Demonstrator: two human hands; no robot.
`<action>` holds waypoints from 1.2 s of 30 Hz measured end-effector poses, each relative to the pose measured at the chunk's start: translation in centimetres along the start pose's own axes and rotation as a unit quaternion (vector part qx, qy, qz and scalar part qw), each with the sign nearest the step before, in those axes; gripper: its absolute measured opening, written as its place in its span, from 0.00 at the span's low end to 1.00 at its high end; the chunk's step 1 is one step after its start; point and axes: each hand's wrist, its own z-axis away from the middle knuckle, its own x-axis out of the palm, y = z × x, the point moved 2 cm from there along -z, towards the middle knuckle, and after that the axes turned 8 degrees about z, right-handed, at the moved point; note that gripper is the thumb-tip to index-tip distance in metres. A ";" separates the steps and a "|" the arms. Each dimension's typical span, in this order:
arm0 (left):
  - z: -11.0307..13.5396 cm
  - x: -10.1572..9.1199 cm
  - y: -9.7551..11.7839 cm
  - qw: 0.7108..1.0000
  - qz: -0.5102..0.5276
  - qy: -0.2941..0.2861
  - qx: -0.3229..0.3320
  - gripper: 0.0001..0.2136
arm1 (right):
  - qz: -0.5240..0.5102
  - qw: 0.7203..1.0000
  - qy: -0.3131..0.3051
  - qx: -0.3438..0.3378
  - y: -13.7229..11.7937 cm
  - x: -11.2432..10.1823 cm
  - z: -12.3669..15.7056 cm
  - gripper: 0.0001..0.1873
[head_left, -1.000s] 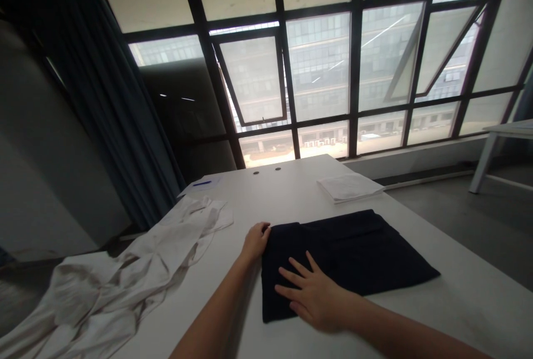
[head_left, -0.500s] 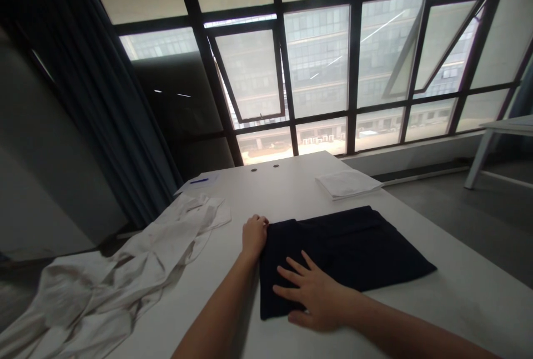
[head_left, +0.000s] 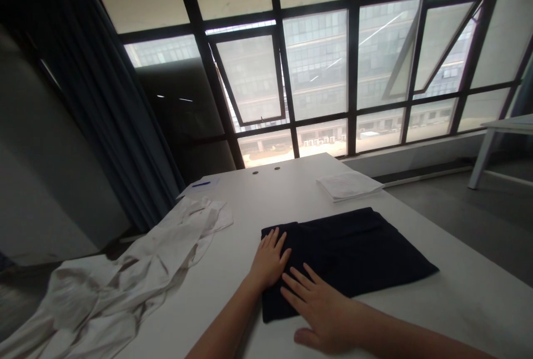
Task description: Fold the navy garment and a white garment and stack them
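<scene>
A dark navy folded cloth (head_left: 358, 253), probably a garment, lies flat on the white table (head_left: 225, 287) in front of me. My left hand (head_left: 270, 259) rests palm down on the cloth's left end, its fingers stretched out. Nearer to me, my right hand (head_left: 320, 306) lies with fingers spread over the cloth's lower left part, the thumb off its near edge on the tabletop. Neither hand grips anything. Some of the cloth's left end is hidden under the hands.
A crumpled white garment (head_left: 120, 287) spreads along the table's left side. Beyond the navy cloth lies a folded white cloth (head_left: 350, 185). A blue pen (head_left: 201, 184) on paper is at the far left corner. Another table (head_left: 508, 124) stands at right, by the windows.
My left hand has moved from the cloth's far left corner onto its left end, going from curled to flat. My right hand has shifted slightly right and nearer me.
</scene>
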 end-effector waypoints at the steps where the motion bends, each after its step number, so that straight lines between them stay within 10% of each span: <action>1: 0.0 0.0 -0.1 1.000 -0.005 -0.004 0.001 0.29 | -0.003 1.000 0.000 -0.004 -0.3 0.0 0.3 0.42; 7: 0.8 0.0 -0.3 1.000 -0.020 -0.017 0.016 0.30 | -0.046 0.998 0.007 -0.044 -0.3 -1.7 1.2 0.45; 19: 3.1 -3.5 2.5 0.998 -0.044 0.020 0.050 0.27 | -0.014 0.992 -0.013 0.124 7.1 -0.5 1.6 0.43; 26: 7.2 -3.7 8.5 0.984 0.045 -0.131 0.116 0.47 | -0.084 0.985 -0.021 0.150 8.5 -2.3 0.6 0.29; 31: 7.8 -3.0 9.2 0.981 0.051 -0.157 0.098 0.47 | -0.036 0.976 0.092 0.196 9.5 -2.9 -1.2 0.25; 36: 7.5 -3.2 9.1 0.981 0.049 -0.160 0.098 0.47 | -0.005 0.986 0.060 0.154 10.5 -1.1 -5.7 0.31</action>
